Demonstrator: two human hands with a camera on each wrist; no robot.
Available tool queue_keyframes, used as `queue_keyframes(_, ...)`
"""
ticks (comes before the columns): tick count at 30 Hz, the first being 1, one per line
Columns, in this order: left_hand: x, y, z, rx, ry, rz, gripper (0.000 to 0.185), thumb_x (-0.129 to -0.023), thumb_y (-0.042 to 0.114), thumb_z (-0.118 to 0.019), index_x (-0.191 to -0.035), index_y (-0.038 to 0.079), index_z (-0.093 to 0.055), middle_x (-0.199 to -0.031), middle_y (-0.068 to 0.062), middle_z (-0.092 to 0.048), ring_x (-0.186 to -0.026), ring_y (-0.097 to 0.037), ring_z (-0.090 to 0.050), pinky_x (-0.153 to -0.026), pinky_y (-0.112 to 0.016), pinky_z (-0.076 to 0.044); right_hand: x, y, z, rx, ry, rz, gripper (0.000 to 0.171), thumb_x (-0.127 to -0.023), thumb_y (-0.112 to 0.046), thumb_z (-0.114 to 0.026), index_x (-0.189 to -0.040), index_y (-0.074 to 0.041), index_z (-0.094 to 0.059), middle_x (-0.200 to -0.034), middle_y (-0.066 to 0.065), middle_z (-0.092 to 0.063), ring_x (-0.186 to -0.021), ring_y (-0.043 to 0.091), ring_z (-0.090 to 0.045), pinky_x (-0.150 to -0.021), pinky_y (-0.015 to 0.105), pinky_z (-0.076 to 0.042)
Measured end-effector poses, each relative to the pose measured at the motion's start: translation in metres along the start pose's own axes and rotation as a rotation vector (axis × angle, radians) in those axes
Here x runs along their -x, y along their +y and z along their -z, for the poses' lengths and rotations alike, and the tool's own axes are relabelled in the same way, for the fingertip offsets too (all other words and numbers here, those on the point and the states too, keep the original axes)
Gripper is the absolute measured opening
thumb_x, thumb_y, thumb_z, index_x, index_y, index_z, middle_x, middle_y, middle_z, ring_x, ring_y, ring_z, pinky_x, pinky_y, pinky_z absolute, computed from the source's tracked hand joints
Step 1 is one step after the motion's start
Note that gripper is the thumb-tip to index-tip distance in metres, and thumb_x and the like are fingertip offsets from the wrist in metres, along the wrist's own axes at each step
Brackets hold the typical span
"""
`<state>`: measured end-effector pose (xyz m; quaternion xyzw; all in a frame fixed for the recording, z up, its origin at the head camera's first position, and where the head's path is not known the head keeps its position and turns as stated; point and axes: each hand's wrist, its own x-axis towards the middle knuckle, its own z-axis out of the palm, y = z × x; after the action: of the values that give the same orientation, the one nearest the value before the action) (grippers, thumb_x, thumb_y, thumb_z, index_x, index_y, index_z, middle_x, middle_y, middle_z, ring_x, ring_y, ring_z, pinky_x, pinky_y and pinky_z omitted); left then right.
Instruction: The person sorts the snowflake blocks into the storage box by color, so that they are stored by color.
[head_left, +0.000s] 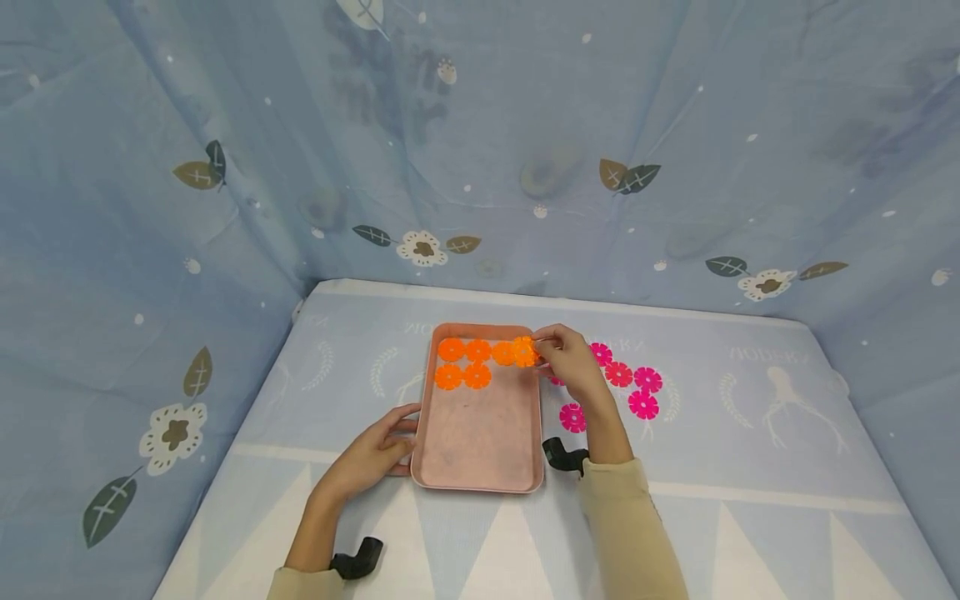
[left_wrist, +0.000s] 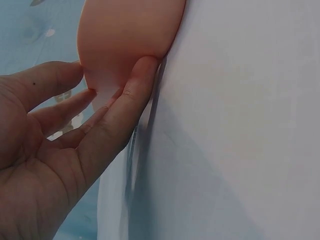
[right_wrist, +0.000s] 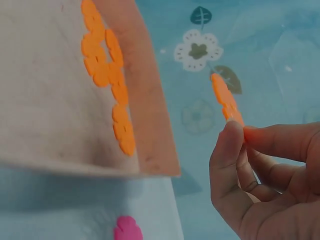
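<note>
A pink tray (head_left: 480,462) lies on the table with several orange flower discs (head_left: 465,362) in rows at its far end. My right hand (head_left: 573,362) pinches one more orange disc (head_left: 527,352) at the tray's far right corner; the right wrist view shows that disc (right_wrist: 226,99) held edge-on between thumb and fingertips, above the tray rim (right_wrist: 150,125). My left hand (head_left: 375,450) rests against the tray's near left edge, its straight fingers (left_wrist: 120,115) touching the tray corner (left_wrist: 125,45).
Several magenta flower discs (head_left: 626,383) lie on the cloth right of the tray. Blue floral fabric walls (head_left: 225,167) close in the back and both sides. A wrist camera mount (head_left: 562,454) sits by the tray's near right corner.
</note>
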<state>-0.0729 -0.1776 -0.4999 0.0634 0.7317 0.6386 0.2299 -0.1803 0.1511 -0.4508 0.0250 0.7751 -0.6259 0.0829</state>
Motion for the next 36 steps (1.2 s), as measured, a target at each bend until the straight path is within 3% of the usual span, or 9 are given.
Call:
queue_keyframes(5,0.001,0.000,-0.001,0.002,0.007,0.011,0.056,-0.101,0.001,-0.052,-0.154,0.008,-0.035,-0.144,-0.027,-0.043,-0.113,-0.037,-0.062,-0.080,-0.043,-0.059,-0.004,0.005,-0.012,0.030,-0.003,0.004,0.019,-0.101,-0.007,-0.058,-0.114,0.005,-0.063,-0.098,0.018,-0.061,-0.081,0.042,-0.062,-0.071,0.041,-0.060)
queue_keyframes(10,0.001,0.000,-0.001,0.000,0.003,0.009,0.056,-0.102,0.001,-0.052,-0.154,0.009,-0.035,-0.144,-0.027,-0.044,-0.113,-0.037,-0.062,-0.079,-0.043,-0.059,-0.006,0.010,-0.019,0.199,0.012,0.028,0.017,-0.097,-0.010,-0.064,-0.110,0.000,-0.068,-0.096,0.012,-0.066,-0.080,0.038,-0.060,-0.059,0.033,-0.051)
queue_keyframes(15,0.000,-0.002,0.000,-0.001,-0.001,0.006,0.056,-0.102,0.002,-0.052,-0.154,0.010,-0.035,-0.144,-0.026,-0.044,-0.114,-0.037,-0.061,-0.079,-0.043,-0.059,-0.008,0.013,-0.025,0.371,0.017,0.036,0.020,-0.093,-0.011,-0.067,-0.110,-0.001,-0.067,-0.098,0.011,-0.068,-0.080,0.027,-0.061,-0.065,0.036,-0.054)
queue_keyframes(19,0.001,0.000,0.000,0.007,-0.002,0.006,0.056,-0.101,0.003,-0.054,-0.154,0.009,-0.035,-0.144,-0.026,-0.043,-0.114,-0.038,-0.061,-0.080,-0.044,-0.059,-0.010,0.014,-0.029,0.472,0.024,0.039,0.021,-0.091,-0.009,-0.067,-0.111,0.000,-0.067,-0.098,0.012,-0.070,-0.084,0.027,-0.064,-0.074,0.041,-0.055)
queue_keyframes(25,0.001,0.000,0.000,0.017,-0.006,0.002,0.057,-0.101,0.003,-0.055,-0.154,0.008,-0.035,-0.144,-0.028,-0.042,-0.114,-0.038,-0.061,-0.080,-0.044,-0.059,-0.011,0.011,-0.038,0.613,0.019,0.022,0.020,-0.094,-0.008,-0.064,-0.112,0.000,-0.064,-0.099,0.013,-0.070,-0.081,0.027,-0.064,-0.070,0.039,-0.055)
queue_keyframes(32,0.000,-0.001,0.001,0.014,-0.018,-0.005,0.056,-0.102,0.004,-0.055,-0.154,0.008,-0.034,-0.144,-0.027,-0.042,-0.114,-0.038,-0.061,-0.081,-0.044,-0.059,-0.007,0.002,-0.042,0.698,0.027,0.023,0.021,-0.097,-0.006,-0.060,-0.116,0.003,-0.062,-0.089,0.011,-0.066,-0.071,0.025,-0.058,-0.066,0.036,-0.054)
queue_keyframes(36,0.001,-0.001,0.002,0.016,-0.017,-0.008,0.056,-0.102,0.004,-0.054,-0.154,0.008,-0.034,-0.144,-0.028,-0.042,-0.113,-0.038,-0.062,-0.081,-0.044,-0.059,-0.001,-0.006,-0.037,0.675,0.043,0.059,0.021,-0.098,-0.008,-0.059,-0.116,0.003,-0.063,-0.096,0.013,-0.068,-0.078,0.028,-0.062,-0.071,0.039,-0.056)
